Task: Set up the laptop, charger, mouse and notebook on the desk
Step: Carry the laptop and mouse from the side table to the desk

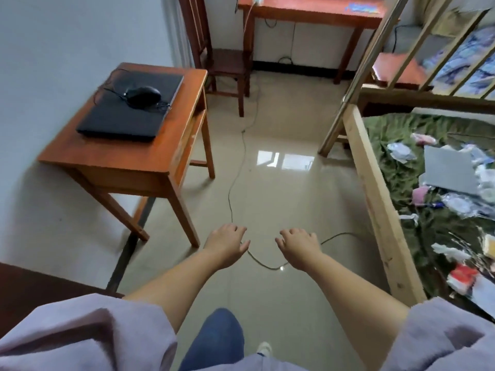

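A closed black laptop (128, 105) lies on a small wooden desk (128, 156) at the left by the wall. A black wired mouse (143, 95) rests on the laptop lid with its cord looped around it. My left hand (226, 243) and my right hand (298, 246) hang over the floor, palms down, fingers apart, both empty and well short of the desk. No charger or notebook can be made out for certain.
A thin cable (235, 183) runs along the tiled floor from a far wooden table (308, 12) to a spot below my hands. A wooden chair (219, 60) stands behind the desk. A bunk bed frame (375, 188) with a cluttered green mattress fills the right side.
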A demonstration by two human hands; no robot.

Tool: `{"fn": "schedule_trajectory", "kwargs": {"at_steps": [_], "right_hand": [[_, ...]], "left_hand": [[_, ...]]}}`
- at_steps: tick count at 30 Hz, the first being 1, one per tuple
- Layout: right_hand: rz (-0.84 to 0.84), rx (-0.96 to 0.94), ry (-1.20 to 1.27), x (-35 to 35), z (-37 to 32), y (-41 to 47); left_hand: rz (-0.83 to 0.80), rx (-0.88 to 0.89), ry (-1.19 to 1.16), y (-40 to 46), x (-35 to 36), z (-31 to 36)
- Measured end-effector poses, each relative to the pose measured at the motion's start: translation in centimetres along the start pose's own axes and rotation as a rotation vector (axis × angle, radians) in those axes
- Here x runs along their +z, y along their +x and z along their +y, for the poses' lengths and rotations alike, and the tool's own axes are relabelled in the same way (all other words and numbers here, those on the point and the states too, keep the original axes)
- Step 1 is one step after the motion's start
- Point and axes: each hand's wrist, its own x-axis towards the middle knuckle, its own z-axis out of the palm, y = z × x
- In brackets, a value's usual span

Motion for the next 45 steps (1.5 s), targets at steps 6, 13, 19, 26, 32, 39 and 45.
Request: {"fn": "schedule_trajectory", "kwargs": {"at_steps": [6,13,19,26,32,39,45], "right_hand": [[0.031,-0.174,-0.077,-7.2,-2.0,14.8],[0.097,-0.262,-0.084,-17.7,-6.0,30.2],[0.137,-0.453,-0.109,-25.4,-11.3,41.7],[0.133,-0.746,-0.183,-32.6,-19.9,55.1],[0.107,-0.981,-0.261,-36.0,-25.3,62.1],[0.046,-0.982,-0.291,-36.8,-32.5,66.6],[-0.105,-0.818,-0.216,-35.2,-36.6,68.8]], "left_hand": [[0.039,-0.097,0.023,11.6,-5.7,-5.9],[0.147,-0.202,-0.013,23.2,-16.5,-13.7],[0.260,-0.404,-0.077,29.1,-22.4,-20.8],[0.394,-0.888,-0.218,30.3,-25.2,-29.5],[0.386,-1.254,-0.330,28.8,-24.8,-31.8],[0.344,-1.562,-0.367,26.5,-22.4,-34.1],[0.400,-1.889,-0.755,26.8,-21.1,-36.2]]}}
